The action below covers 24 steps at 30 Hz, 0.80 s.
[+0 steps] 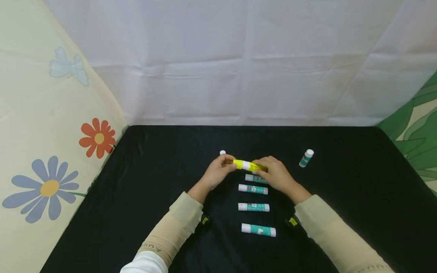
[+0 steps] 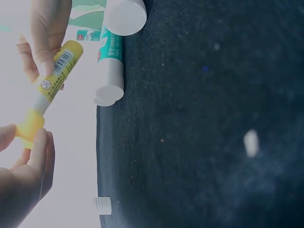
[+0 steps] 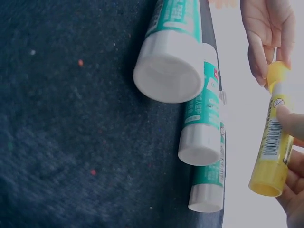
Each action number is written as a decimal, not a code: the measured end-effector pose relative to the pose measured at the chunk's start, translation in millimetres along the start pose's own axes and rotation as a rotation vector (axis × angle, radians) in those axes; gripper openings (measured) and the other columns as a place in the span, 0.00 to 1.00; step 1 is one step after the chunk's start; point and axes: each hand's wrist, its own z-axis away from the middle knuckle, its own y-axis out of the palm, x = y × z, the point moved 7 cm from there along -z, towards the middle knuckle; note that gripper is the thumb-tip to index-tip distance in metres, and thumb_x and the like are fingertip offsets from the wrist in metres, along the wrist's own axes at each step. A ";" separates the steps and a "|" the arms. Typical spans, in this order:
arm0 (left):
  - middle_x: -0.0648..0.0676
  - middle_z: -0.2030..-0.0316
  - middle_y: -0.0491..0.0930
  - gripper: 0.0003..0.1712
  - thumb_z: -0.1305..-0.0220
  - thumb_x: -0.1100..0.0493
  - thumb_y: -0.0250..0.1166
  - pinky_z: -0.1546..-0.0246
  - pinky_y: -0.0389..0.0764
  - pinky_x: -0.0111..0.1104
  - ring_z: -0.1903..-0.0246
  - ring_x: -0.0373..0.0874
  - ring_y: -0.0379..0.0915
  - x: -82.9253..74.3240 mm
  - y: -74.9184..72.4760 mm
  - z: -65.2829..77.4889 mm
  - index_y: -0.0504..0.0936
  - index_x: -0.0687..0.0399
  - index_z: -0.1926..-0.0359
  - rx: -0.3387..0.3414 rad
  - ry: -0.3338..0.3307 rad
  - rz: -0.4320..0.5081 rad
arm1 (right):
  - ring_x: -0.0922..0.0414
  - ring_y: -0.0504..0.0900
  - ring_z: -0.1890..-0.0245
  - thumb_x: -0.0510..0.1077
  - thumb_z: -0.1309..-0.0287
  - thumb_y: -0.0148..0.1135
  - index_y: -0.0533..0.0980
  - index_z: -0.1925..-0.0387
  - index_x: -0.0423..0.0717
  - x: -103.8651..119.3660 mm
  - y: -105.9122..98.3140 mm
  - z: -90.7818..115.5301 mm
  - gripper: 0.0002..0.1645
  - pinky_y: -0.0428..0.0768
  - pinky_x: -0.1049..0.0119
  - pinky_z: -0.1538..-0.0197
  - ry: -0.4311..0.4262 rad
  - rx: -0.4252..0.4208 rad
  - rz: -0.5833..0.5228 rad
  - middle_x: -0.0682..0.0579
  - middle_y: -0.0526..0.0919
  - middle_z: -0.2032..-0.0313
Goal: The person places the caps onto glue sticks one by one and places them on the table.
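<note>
Both hands hold a yellow glue stick (image 1: 254,167) above the table, its length running roughly sideways. With thumb and fingertips, my left hand (image 1: 216,171) pinches the yellow cap (image 2: 31,127). My right hand (image 1: 278,176) grips the barrel, where a barcode label (image 3: 272,137) shows in the right wrist view. Between cap and barrel a white section (image 2: 41,104) is exposed. Just below the hands lies a green-and-white glue stick (image 1: 256,179), partly covered by the right hand in the head view. A small white piece (image 1: 222,152) stands behind the left hand.
More green-and-white glue sticks lie in a column toward the front: one (image 1: 253,189), another (image 1: 253,207) and the nearest (image 1: 258,229). A further one (image 1: 306,158) stands upright at the back right. Black cloth (image 1: 153,163) covers the table; a white curtain (image 1: 205,76) hangs behind.
</note>
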 end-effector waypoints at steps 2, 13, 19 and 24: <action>0.57 0.62 0.73 0.13 0.43 0.66 0.56 0.61 0.71 0.32 0.63 0.45 0.69 -0.3 0.8 0.0 0.71 0.65 0.56 0.004 0.004 0.002 | 0.53 0.72 0.66 0.40 0.56 0.64 0.76 0.59 0.36 0.0 0.5 0.4 0.19 0.71 0.58 0.64 0.001 0.004 0.001 0.46 0.78 0.65; 0.61 0.62 0.73 0.13 0.45 0.68 0.57 0.62 0.71 0.33 0.64 0.48 0.69 -24.7 2.0 14.0 0.70 0.70 0.57 0.021 0.037 -0.006 | 0.52 0.72 0.65 0.39 0.56 0.64 0.76 0.60 0.36 3.5 1.9 1.7 0.18 0.71 0.58 0.64 -0.031 0.010 0.005 0.45 0.78 0.65; 0.60 0.62 0.73 0.13 0.45 0.68 0.57 0.62 0.72 0.33 0.64 0.47 0.71 -13.9 5.9 8.7 0.71 0.68 0.58 0.041 0.035 -0.039 | 0.53 0.72 0.65 0.39 0.56 0.64 0.76 0.60 0.37 3.9 4.5 1.8 0.17 0.71 0.58 0.63 -0.034 0.022 0.012 0.46 0.78 0.65; 0.57 0.61 0.73 0.13 0.45 0.66 0.58 0.62 0.72 0.32 0.63 0.45 0.72 -3.9 7.5 3.6 0.71 0.64 0.57 0.051 0.015 -0.071 | 0.53 0.71 0.65 0.40 0.56 0.64 0.76 0.60 0.37 5.1 5.8 0.9 0.17 0.71 0.58 0.63 -0.041 0.023 0.022 0.47 0.78 0.65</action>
